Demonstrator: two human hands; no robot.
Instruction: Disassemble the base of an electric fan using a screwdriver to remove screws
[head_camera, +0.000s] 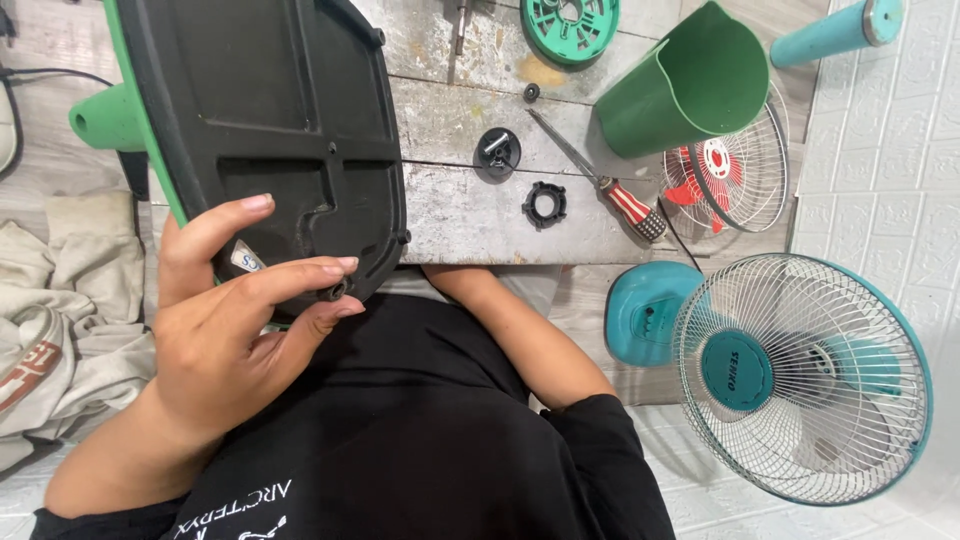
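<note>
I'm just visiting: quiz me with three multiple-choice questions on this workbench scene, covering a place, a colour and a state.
1. Where does the screwdriver lie?
A. on the wooden bench
B. on the floor
C. in the cup

2. What colour is the standing fan at lower right?
A. red
B. teal
C. black

3. What is the left hand doing?
A. resting open on the cloth
B. holding the screwdriver
C. gripping the black base plate

Answers: A, it rests on the bench planks; B, its hub and base are teal; C, fingers curl round the plate's edge.
</note>
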